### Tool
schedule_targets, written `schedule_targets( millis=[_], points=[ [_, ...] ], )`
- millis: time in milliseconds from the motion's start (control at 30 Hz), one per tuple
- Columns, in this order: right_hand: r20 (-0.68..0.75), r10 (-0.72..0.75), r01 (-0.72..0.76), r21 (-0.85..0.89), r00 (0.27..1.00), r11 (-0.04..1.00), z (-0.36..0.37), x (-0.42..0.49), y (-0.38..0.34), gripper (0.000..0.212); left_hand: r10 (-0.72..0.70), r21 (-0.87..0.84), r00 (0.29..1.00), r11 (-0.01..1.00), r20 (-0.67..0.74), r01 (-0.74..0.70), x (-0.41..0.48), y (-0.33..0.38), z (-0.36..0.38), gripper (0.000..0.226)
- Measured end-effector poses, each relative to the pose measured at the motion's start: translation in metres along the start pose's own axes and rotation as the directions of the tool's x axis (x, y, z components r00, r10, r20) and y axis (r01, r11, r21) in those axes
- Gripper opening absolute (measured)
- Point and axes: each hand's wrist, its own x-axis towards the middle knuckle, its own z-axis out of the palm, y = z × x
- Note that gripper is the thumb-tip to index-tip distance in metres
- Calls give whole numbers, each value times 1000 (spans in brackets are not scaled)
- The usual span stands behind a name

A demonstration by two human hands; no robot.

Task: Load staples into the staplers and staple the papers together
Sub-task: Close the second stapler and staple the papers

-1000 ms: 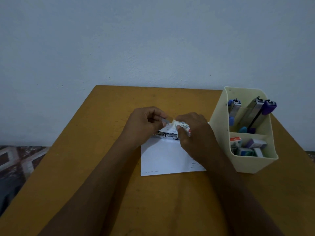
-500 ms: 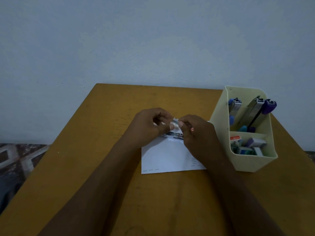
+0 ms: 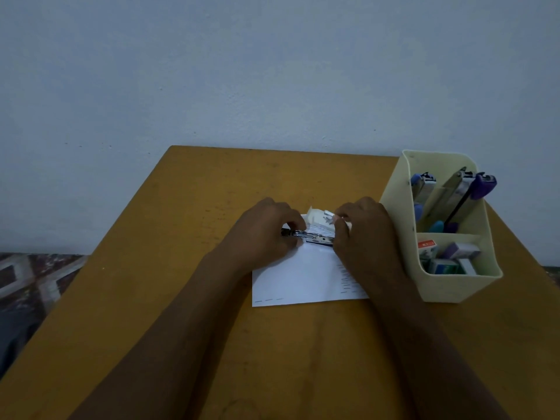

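Observation:
An open stapler (image 3: 315, 237) lies on the far edge of the white paper (image 3: 303, 277), its metal rail exposed. My left hand (image 3: 263, 237) is pinched down on the rail's left end; whatever sits between the fingertips is hidden. My right hand (image 3: 366, 237) holds a small white staple box (image 3: 318, 221) with its flap open, just above and behind the stapler. The two hands are a short gap apart over the paper's top edge.
A cream desk organiser (image 3: 454, 286) stands right of the paper, close to my right wrist. Its back section holds a blue stapler (image 3: 424, 186), a silver one (image 3: 459, 189) and a purple one (image 3: 485, 186); several staple boxes (image 3: 454, 259) fill the front. The orange table (image 3: 188, 237) ends at a wall.
My left hand has dropped from the staple box, where it pinched a small grey strip, down onto the stapler's rail. My right hand with the box has shifted slightly right.

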Motion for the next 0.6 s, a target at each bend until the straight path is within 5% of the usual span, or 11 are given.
schedule_targets(
  millis=[133,367,600],
  points=[
    [49,29,-29,-2,998,1000,1,0,1,2,-14,15,1000,1000,9,14,0,-1,-2,21],
    [83,42,-42,-1,996,999,1,1,3,24,-24,6,999,1000,32,24,-1,-5,-8,18],
    [306,-148,107,145,941,984,-3,-1,0,29,-65,28,993,998,98,63,-1,-11,-15,10]
  ],
)
